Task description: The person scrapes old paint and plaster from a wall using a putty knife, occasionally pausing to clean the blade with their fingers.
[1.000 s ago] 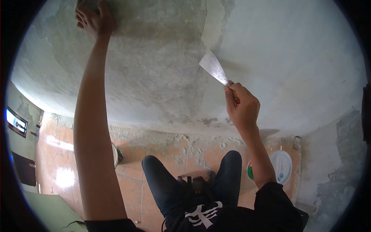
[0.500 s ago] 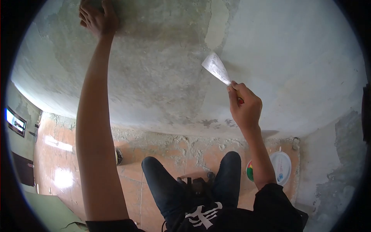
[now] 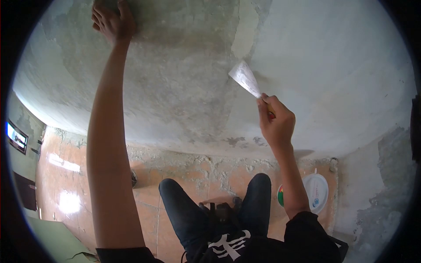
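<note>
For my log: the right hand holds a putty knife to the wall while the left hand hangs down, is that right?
Not quite: the head view shows the left hand raised against the wall; the right hand does hold the putty knife.

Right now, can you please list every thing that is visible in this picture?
wall: one, grey-green, pale patches, upper view.
putty knife: one, whitish blade, red handle, blade at the wall.
floor: one, orange tiles, below.
bucket: one, white, floor at right.
sheet: one, green, lower left.
legs: two, dark trousers, bottom centre.
left hand: one, on the wall, top left.
right hand: one, gripping the putty knife.
</note>
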